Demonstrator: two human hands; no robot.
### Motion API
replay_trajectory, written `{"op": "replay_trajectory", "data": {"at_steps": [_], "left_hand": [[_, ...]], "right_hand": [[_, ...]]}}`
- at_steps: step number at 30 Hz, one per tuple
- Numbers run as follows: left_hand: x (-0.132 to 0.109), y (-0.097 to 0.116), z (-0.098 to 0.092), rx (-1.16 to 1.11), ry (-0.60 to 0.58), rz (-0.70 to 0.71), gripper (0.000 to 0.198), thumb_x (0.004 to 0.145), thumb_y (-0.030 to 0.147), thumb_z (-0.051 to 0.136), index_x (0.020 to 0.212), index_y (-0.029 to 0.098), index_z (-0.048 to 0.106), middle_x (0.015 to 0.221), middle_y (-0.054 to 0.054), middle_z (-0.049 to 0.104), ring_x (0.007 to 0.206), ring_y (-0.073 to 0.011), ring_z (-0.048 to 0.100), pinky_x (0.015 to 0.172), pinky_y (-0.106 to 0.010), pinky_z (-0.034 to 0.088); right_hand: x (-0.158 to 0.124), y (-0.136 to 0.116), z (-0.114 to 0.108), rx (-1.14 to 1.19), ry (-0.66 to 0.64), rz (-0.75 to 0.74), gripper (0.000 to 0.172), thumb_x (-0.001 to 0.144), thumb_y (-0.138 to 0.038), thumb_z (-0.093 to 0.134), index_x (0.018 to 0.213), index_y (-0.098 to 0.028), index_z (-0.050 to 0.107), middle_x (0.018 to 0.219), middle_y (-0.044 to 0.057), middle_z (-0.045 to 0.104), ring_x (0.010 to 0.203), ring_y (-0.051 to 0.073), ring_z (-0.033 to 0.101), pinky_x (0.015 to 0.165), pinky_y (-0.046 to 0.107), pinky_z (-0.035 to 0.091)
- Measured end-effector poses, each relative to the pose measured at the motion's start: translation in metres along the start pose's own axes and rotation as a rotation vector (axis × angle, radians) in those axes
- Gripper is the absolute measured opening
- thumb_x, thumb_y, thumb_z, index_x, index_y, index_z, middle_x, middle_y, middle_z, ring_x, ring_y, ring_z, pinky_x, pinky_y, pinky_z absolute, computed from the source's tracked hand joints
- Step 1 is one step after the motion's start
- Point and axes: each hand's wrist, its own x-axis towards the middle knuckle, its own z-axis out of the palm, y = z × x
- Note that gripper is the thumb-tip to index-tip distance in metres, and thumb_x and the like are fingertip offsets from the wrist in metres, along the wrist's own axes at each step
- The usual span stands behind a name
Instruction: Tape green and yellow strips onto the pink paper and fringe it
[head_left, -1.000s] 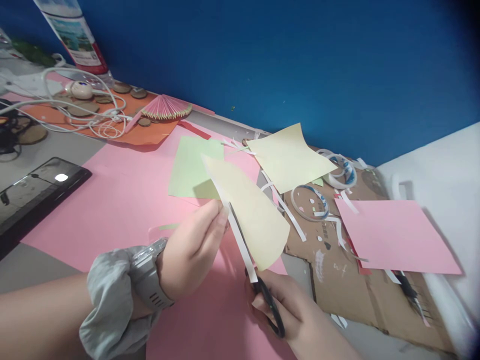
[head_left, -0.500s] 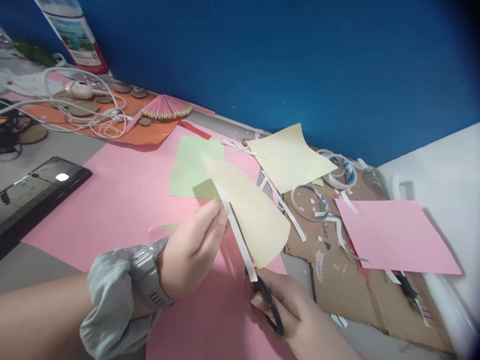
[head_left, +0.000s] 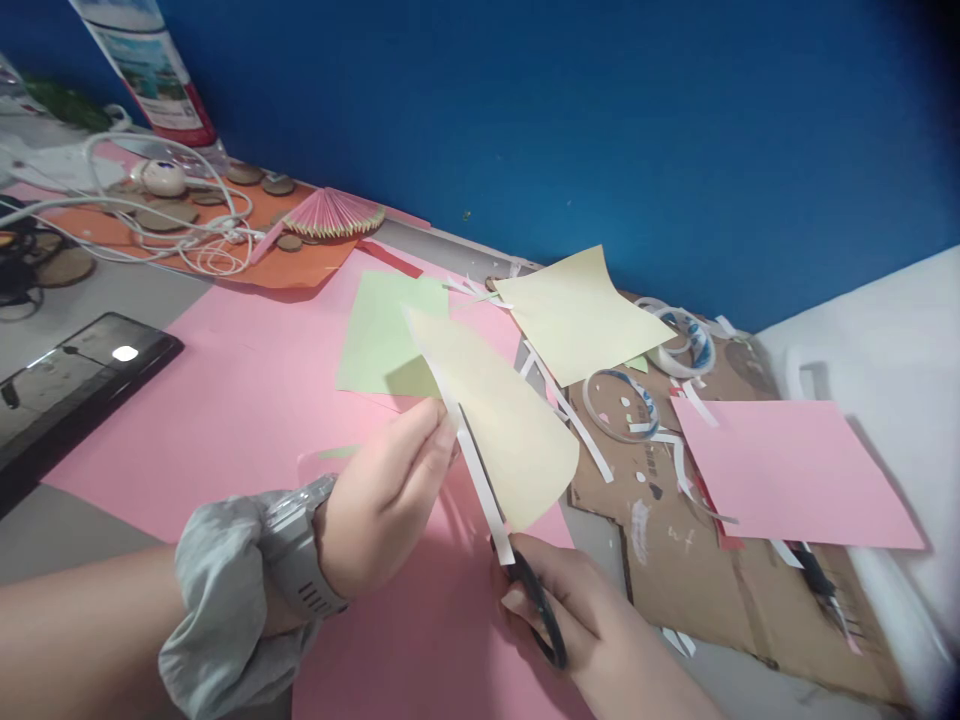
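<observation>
My left hand (head_left: 386,500) pinches the near edge of a pale yellow paper sheet (head_left: 499,415) and holds it up above the table. A thin white strip (head_left: 480,480) hangs along its cut edge. My right hand (head_left: 592,625) grips black-handled scissors (head_left: 536,605), whose blades run up into the yellow sheet beside the strip. A grey watch and a grey scrunchie sit on my left wrist. Below both hands lies a large pink sheet (head_left: 247,400).
A green sheet (head_left: 382,335), a second yellow sheet (head_left: 574,315) and a small pink sheet (head_left: 795,470) lie around. Tape rolls (head_left: 622,405) and paper strips litter the cardboard (head_left: 675,550). A dark tablet (head_left: 67,385) sits left; white cables (head_left: 172,215) and a folded pink fan (head_left: 334,215) sit behind.
Almost nothing has moved. The scissors have crept slightly further along the yellow sheet, and the camera view has shifted a touch.
</observation>
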Motion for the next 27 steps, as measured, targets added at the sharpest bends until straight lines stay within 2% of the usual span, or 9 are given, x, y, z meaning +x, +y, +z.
{"op": "replay_trajectory", "data": {"at_steps": [4, 10, 16, 21, 27], "left_hand": [[0.0, -0.001, 0.0, 0.014, -0.001, 0.014, 0.031, 0.097, 0.039, 0.029, 0.073, 0.021, 0.035, 0.065, 0.004, 0.03, 0.056, -0.01, 0.029, 0.055, -0.029, 0.03], [0.002, 0.004, -0.002, 0.015, 0.026, 0.052, 0.035, 0.098, 0.038, 0.028, 0.068, 0.02, 0.034, 0.063, 0.004, 0.034, 0.056, -0.0103, 0.034, 0.056, -0.03, 0.03], [0.006, 0.005, -0.006, 0.034, 0.116, 0.1, 0.031, 0.097, 0.035, 0.033, 0.07, 0.02, 0.034, 0.064, 0.004, 0.031, 0.057, -0.0105, 0.033, 0.055, -0.03, 0.029], [0.006, -0.001, -0.005, -0.01, 0.057, 0.106, 0.028, 0.098, 0.03, 0.03, 0.072, 0.021, 0.033, 0.065, 0.004, 0.032, 0.056, -0.0104, 0.032, 0.054, -0.03, 0.028], [0.004, -0.001, -0.005, 0.0, 0.002, 0.089, 0.029, 0.098, 0.032, 0.027, 0.073, 0.021, 0.033, 0.066, 0.004, 0.032, 0.057, -0.0107, 0.032, 0.054, -0.03, 0.028]], "right_hand": [[0.0, 0.001, 0.001, -0.021, 0.015, 0.02, 0.027, 0.088, -0.032, 0.04, 0.064, -0.02, 0.033, 0.06, -0.005, 0.033, 0.057, 0.01, 0.031, 0.053, 0.022, 0.025], [0.001, 0.008, 0.003, -0.011, 0.028, -0.02, 0.035, 0.088, -0.046, 0.038, 0.064, -0.02, 0.033, 0.059, -0.004, 0.034, 0.056, 0.011, 0.032, 0.051, 0.023, 0.025], [0.0, 0.003, 0.0, -0.021, 0.021, 0.019, 0.025, 0.084, -0.031, 0.044, 0.062, -0.02, 0.037, 0.06, -0.003, 0.039, 0.057, 0.011, 0.037, 0.055, 0.021, 0.032], [-0.003, -0.005, 0.004, -0.008, 0.071, 0.047, 0.026, 0.084, -0.036, 0.043, 0.063, -0.02, 0.04, 0.058, -0.004, 0.037, 0.056, 0.012, 0.035, 0.053, 0.022, 0.029], [-0.006, -0.006, 0.008, 0.049, 0.102, 0.096, 0.027, 0.08, -0.04, 0.049, 0.062, -0.02, 0.043, 0.055, -0.004, 0.03, 0.055, 0.012, 0.028, 0.052, 0.025, 0.022]]}}
